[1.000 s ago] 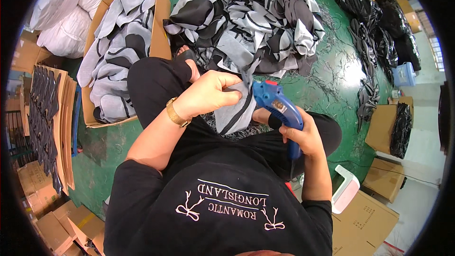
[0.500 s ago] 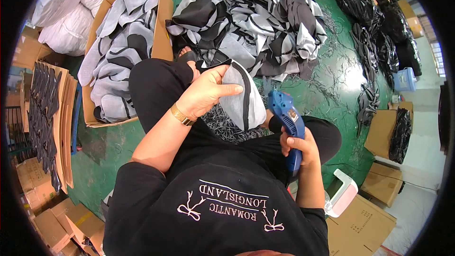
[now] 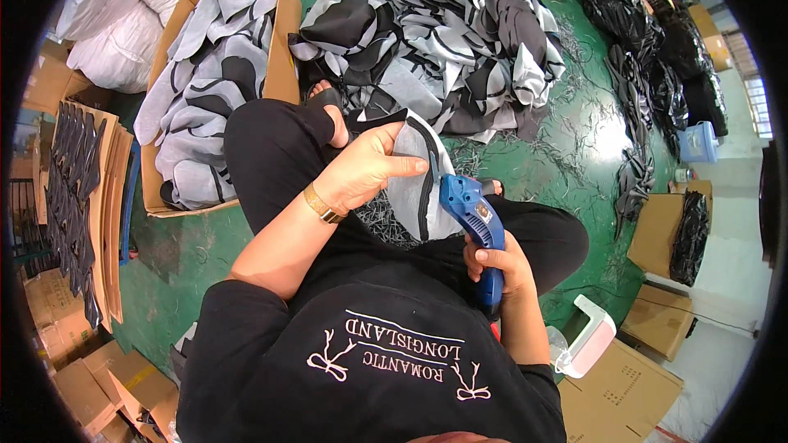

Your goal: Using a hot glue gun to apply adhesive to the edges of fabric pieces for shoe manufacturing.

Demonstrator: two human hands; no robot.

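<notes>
Head view: the left hand pinches a grey fabric piece between the knees.
The right hand wraps round a blue power tool, whose head meets the fabric's right side.

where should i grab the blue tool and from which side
The blue tool is probably best gripped around its slim lower handle, coming from the right: its bulky head points forward, with the grey cloth to its left.
</notes>
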